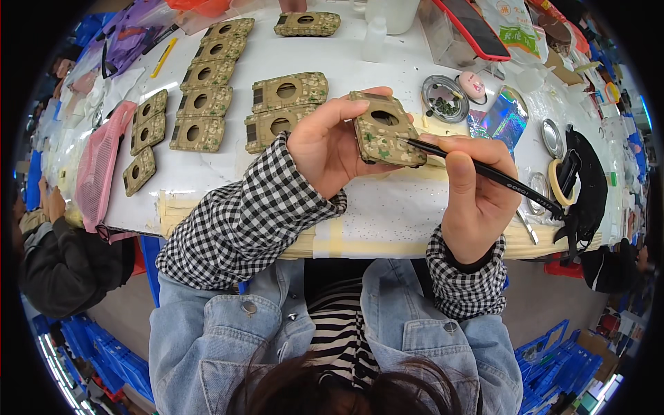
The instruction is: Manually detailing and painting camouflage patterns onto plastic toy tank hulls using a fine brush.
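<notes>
My left hand [328, 142] grips a camouflage-painted model tank hull [377, 149], thumb on its top edge and fingers beneath. The hull is tilted towards me, and a round hole shows in its upper side. Black tweezers [501, 178] are pinched between the thumb and fingers of my right hand [477, 187]. Their fine tip is at the hull's top face near its right edge; I cannot tell if anything is in it. Just left of my left hand lie two similar hulls [289, 91]. Beyond my right hand sits a round dish [443, 100] with small dark green pieces.
More hulls [200, 102] stand in columns at the left, beside a pink mesh pouch [104, 166] and a yellow knife [164, 58]. A red-cased phone [474, 28] rests on a clear box at the far right. Tape [564, 181] and a black cloth [586, 194] lie right. Another person [62, 263] sits left.
</notes>
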Demonstrator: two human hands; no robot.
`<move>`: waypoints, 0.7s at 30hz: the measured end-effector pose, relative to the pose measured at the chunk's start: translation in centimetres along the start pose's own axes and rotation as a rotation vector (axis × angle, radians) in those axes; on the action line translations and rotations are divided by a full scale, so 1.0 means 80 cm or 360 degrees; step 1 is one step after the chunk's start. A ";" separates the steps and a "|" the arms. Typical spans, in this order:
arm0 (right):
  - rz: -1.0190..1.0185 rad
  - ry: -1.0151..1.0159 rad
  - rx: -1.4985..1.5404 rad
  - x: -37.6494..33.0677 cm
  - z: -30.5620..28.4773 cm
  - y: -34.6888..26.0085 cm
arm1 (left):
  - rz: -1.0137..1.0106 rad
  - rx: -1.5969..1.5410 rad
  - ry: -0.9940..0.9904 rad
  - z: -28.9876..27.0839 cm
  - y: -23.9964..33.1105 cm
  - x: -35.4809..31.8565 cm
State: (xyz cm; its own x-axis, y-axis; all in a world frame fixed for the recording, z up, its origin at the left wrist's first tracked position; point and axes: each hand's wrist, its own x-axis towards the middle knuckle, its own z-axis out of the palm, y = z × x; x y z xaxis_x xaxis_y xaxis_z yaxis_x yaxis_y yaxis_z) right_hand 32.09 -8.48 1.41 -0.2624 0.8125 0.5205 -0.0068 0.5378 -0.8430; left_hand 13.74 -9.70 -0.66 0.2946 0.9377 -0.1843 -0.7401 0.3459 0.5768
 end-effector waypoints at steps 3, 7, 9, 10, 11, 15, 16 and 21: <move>-0.0007 -0.0006 0.0004 0.000 0.000 0.000 | 0.0002 -0.0010 -0.0008 -0.001 0.000 0.000; -0.0012 -0.0006 0.0033 0.000 -0.001 0.002 | -0.0006 -0.0031 -0.0014 -0.001 -0.001 0.000; -0.0001 -0.0006 0.0027 -0.001 -0.002 0.002 | -0.0012 -0.0037 -0.0012 -0.001 -0.001 0.001; 0.0005 -0.0006 0.0024 -0.001 -0.003 0.003 | -0.0015 -0.0039 -0.0013 -0.001 -0.001 0.001; 0.0007 -0.0006 0.0021 -0.001 -0.002 0.002 | -0.0017 -0.0041 -0.0013 -0.001 -0.001 0.001; 0.0020 -0.0005 0.0017 -0.001 -0.002 0.002 | -0.0021 -0.0044 -0.0012 -0.001 -0.001 0.001; 0.0023 -0.0005 0.0018 -0.001 -0.002 0.001 | -0.0023 -0.0050 -0.0014 -0.001 -0.001 0.001; -0.0027 -0.0039 -0.0090 -0.001 -0.004 0.002 | -0.0026 -0.0040 0.0006 0.001 -0.001 0.001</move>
State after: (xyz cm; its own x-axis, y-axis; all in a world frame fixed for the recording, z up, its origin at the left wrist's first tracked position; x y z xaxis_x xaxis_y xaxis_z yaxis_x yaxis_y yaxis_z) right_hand 32.39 -8.39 1.25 -0.2860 0.7980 0.5305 0.0429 0.5637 -0.8249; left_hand 13.84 -9.67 -0.69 0.3043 0.9321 -0.1964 -0.7504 0.3616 0.5533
